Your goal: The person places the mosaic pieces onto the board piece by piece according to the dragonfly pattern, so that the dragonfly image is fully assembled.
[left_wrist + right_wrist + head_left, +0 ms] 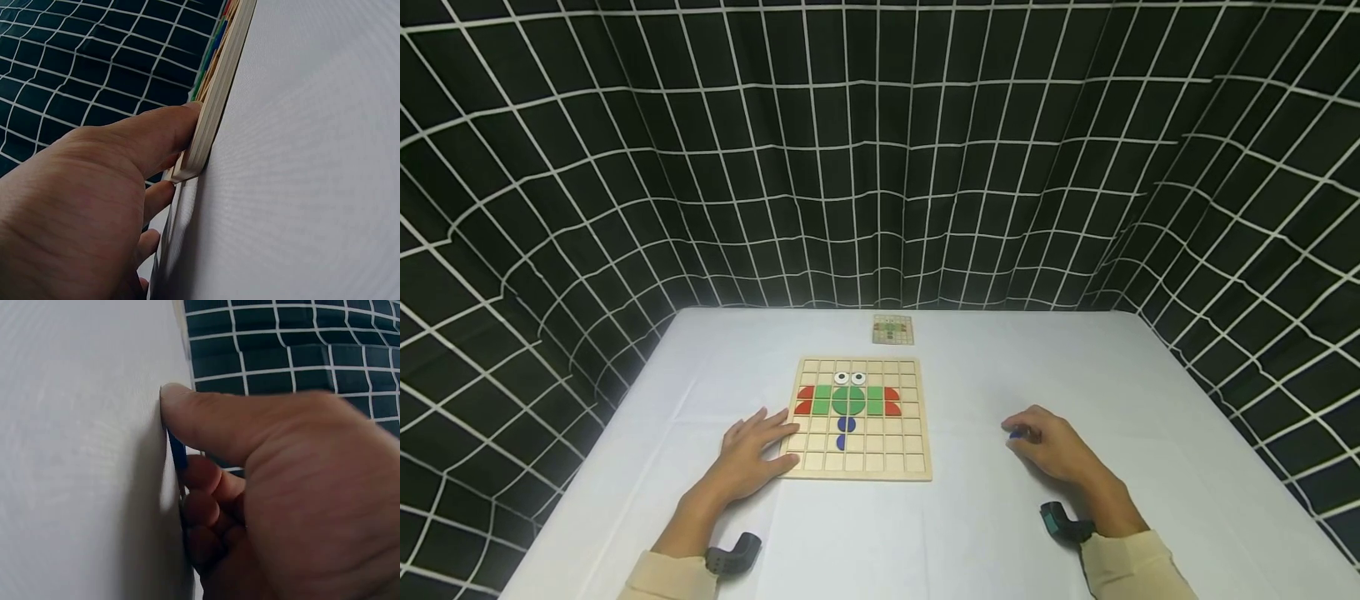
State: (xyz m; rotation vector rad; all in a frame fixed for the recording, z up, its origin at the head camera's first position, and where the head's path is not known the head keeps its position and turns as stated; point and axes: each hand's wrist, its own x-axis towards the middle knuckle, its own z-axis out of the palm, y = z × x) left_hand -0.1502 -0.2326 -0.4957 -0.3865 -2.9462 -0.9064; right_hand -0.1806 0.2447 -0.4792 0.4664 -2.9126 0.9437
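Observation:
A square wooden grid board (865,462) lies flat, bearing coloured tiles. Two white eye pieces (850,378) sit above a green circle (848,401). Green squares (875,400) and red curved tiles (891,402) flank it, with blue curved tiles (846,424) below. My left hand (752,454) rests at the board's left edge, its fingers spread and its thumb on the near corner. Right of the board, my right hand (1052,442) pinches a small blue tile (177,451) at the tabletop between thumb and fingers. Most of that tile's shape is hidden.
Behind the board lies a small picture card (892,329) showing a similar coloured pattern on a grid. A white cloth covers the table (985,358). Black curtains (880,167) with white grid lines stand along the back and both sides.

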